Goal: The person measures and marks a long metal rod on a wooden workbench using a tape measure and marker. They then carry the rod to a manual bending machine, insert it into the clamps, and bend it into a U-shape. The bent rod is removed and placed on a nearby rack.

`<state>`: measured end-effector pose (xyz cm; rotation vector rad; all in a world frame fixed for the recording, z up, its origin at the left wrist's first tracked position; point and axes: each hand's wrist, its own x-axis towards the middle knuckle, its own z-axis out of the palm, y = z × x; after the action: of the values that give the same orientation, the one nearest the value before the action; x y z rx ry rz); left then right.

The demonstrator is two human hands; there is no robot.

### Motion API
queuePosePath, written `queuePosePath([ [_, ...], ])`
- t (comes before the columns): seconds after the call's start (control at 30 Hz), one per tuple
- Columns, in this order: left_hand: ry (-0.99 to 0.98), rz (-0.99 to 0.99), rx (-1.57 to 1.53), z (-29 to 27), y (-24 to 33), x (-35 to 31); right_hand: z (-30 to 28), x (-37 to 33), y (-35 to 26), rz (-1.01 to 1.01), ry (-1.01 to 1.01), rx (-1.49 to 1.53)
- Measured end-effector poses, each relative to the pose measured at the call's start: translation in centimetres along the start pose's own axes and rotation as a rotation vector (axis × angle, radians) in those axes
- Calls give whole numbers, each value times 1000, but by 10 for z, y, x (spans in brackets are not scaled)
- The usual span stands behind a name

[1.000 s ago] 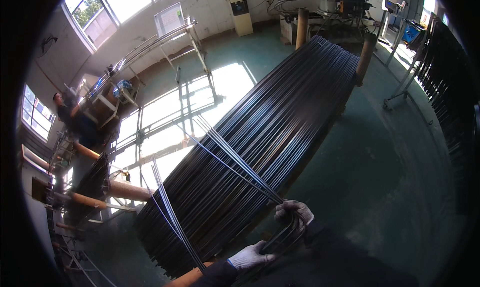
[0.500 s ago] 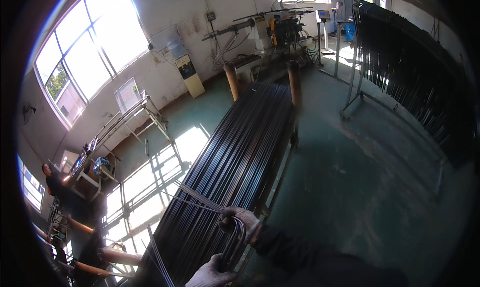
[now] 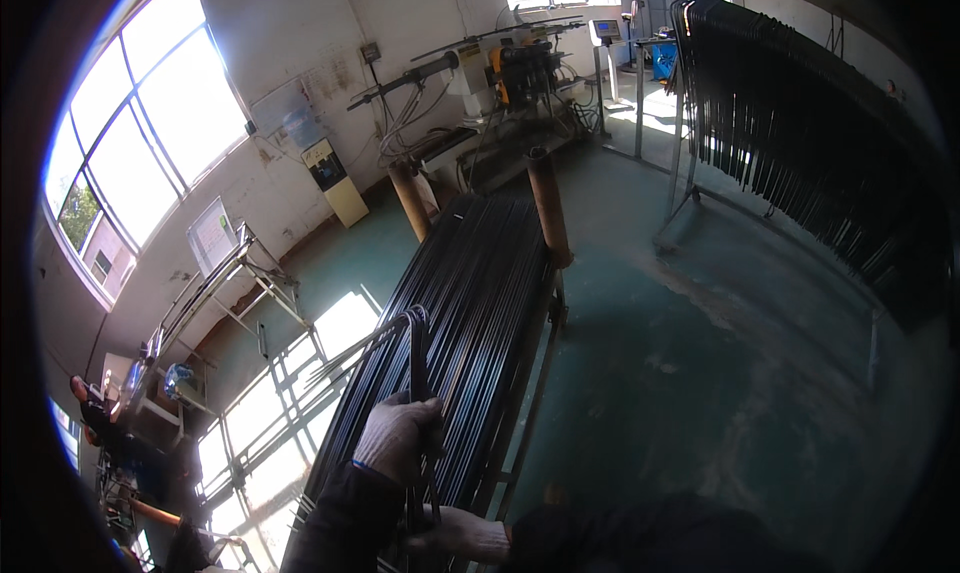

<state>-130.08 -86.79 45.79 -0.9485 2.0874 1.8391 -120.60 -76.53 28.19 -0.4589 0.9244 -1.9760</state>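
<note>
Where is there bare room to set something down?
The green floor between the rod pile and the hanging dark rods at right; a smaller patch separates pile and water dispenser. It's crowded over the pile, where the left hand holds bent rods with the right hand lower in view.

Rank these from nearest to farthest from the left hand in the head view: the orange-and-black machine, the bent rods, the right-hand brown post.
From the left hand:
1. Bent rods: in its grip.
2. Right-hand brown post: ahead, to the right.
3. Orange-and-black machine: beyond the post, toward the back wall.
</note>
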Motion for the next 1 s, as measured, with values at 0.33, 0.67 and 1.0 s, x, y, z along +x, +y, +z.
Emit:
queuePosePath([
  [0.33,-201,496,-411,154,250,83,-182,35,-303,-42,-448,51],
  [0.67,-229,1363,-234,327,479,103,-308,8,-658,-285,-409,-474],
  [1.0,-653,1598,-109,496,660,298,-540,91,-852,-609,-178,-684],
])
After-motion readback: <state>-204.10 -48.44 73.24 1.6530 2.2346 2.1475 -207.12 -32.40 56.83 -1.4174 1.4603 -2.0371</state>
